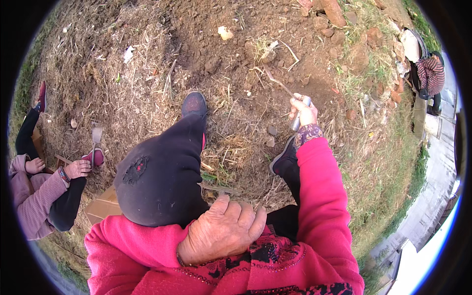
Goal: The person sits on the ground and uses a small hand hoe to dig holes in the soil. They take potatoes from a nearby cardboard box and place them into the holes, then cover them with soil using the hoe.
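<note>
My right hand [306, 113] grips the grey tubular handle [295, 124] of a hand tool above the ground. From it a thin, bent metal shaft [279, 83] reaches forward to a clod of soil with dry grass [263, 51]; the tool's far end is hard to make out there. Close to my chest, my left hand [223, 226] rests with its fingers curled and its palm hidden. Nothing shows in it. Loose brown soil [217, 55] and dry straw lie before me, around my dark shoe [194, 104].
At the left, a seated co-worker [44, 195] holds a small hoe [96, 136] upright. Flattened cardboard [105, 204] lies beside my knee. Stones and broken bricks [333, 14] lie at the upper right. Another person [430, 75] is beyond them, near a whitish bucket [433, 125] and pavement [438, 166].
</note>
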### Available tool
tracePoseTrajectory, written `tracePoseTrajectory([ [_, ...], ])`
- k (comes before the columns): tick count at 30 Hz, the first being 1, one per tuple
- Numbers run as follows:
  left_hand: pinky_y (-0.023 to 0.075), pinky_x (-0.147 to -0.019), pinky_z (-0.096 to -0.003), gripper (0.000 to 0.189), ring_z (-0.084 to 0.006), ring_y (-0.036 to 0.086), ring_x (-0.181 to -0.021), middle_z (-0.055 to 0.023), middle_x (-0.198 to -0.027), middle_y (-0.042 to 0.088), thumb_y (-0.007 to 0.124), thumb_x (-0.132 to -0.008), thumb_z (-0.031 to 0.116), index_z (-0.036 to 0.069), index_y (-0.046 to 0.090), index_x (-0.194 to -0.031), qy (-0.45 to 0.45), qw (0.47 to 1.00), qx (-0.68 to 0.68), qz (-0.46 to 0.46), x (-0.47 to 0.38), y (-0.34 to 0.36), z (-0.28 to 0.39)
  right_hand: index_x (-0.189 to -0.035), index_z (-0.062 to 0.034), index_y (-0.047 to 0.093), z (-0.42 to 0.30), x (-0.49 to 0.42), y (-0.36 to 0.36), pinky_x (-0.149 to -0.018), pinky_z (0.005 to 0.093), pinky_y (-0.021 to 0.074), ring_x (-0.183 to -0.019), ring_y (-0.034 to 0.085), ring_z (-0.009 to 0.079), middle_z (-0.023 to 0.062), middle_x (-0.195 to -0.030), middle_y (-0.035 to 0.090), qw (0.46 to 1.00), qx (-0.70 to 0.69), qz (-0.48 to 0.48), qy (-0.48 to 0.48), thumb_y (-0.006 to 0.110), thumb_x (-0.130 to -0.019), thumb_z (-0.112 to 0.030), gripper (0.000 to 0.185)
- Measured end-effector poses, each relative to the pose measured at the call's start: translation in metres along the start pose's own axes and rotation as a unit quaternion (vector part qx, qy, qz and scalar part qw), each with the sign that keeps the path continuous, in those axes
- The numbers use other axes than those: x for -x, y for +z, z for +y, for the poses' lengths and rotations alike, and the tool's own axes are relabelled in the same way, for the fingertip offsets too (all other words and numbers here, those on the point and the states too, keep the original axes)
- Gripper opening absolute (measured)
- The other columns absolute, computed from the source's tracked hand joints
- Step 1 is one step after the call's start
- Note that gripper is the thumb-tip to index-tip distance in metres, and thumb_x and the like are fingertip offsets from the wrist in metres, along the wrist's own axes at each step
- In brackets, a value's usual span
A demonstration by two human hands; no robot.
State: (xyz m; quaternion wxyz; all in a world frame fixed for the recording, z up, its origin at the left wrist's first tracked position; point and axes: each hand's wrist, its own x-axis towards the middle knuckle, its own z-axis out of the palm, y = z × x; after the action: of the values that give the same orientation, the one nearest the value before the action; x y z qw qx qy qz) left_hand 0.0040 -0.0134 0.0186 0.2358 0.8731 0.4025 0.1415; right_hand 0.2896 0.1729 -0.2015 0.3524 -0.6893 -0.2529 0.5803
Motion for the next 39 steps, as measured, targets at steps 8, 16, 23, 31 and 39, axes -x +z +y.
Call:
tracePoseTrajectory([
  [8,0.0436,-0.084,-0.0396,0.032,-0.0191,0.052,-0.074,-0.0053,-0.084,0.056,0.052,-0.084,0.024,0.007,0.063,-0.108,-0.013,1.000,0.003,0.002,-0.001,0.004,0.003,-0.120,-0.0019,0.059,-0.075,-0.004,0.019,-0.049,0.0271,0.0502,-0.055,0.055,0.0108,0.0029,-0.078,0.059,0.983,0.012,0.088,-0.161,0.073,-0.078,-0.001,0.045],
  [16,0.0476,-0.075,-0.0339,0.034,-0.0158,0.053,-0.069,-0.0071,-0.090,0.065,0.055,-0.081,0.024,0.009,0.063,-0.110,-0.018,0.999,-0.011,-0.034,-0.008,0.000,-0.006,-0.133,-0.0074,0.052,-0.036,-0.020,0.032,-0.077,0.0293,0.0537,-0.083,0.067,0.0167,0.0108,-0.096,0.069,0.865,0.243,0.128,-0.420,0.073,-0.078,-0.007,0.059],
  [23,0.0501,-0.079,-0.0377,0.035,-0.0170,0.055,-0.069,-0.0079,-0.093,0.065,0.055,-0.081,0.025,0.008,0.061,-0.111,-0.023,0.999,0.004,-0.038,-0.011,0.000,-0.007,-0.122,-0.0039,0.058,-0.028,-0.048,0.022,-0.040,0.0242,0.0455,-0.049,0.052,0.0086,0.0020,-0.078,0.057,0.988,0.122,0.023,-0.093,0.075,-0.074,-0.002,0.052],
  [31,0.0484,-0.075,-0.0347,0.035,-0.0166,0.054,-0.069,-0.0069,-0.092,0.065,0.055,-0.081,0.025,0.009,0.061,-0.111,-0.009,1.000,-0.008,-0.028,-0.008,0.002,-0.008,-0.130,-0.0047,0.055,-0.015,-0.029,0.056,-0.049,0.0258,0.0502,-0.060,0.058,0.0103,0.0060,-0.091,0.062,0.917,0.196,0.067,-0.341,0.069,-0.078,0.005,0.055],
  [39,0.0471,-0.072,-0.0338,0.033,-0.0164,0.053,-0.070,-0.0059,-0.088,0.063,0.056,-0.081,0.024,0.009,0.063,-0.109,-0.008,1.000,-0.014,-0.017,-0.007,0.002,-0.005,-0.121,-0.0010,0.059,-0.017,-0.022,0.031,-0.042,0.0266,0.0462,-0.049,0.052,0.0103,0.0036,-0.072,0.058,0.988,0.137,-0.029,-0.058,0.070,-0.077,0.002,0.046],
])
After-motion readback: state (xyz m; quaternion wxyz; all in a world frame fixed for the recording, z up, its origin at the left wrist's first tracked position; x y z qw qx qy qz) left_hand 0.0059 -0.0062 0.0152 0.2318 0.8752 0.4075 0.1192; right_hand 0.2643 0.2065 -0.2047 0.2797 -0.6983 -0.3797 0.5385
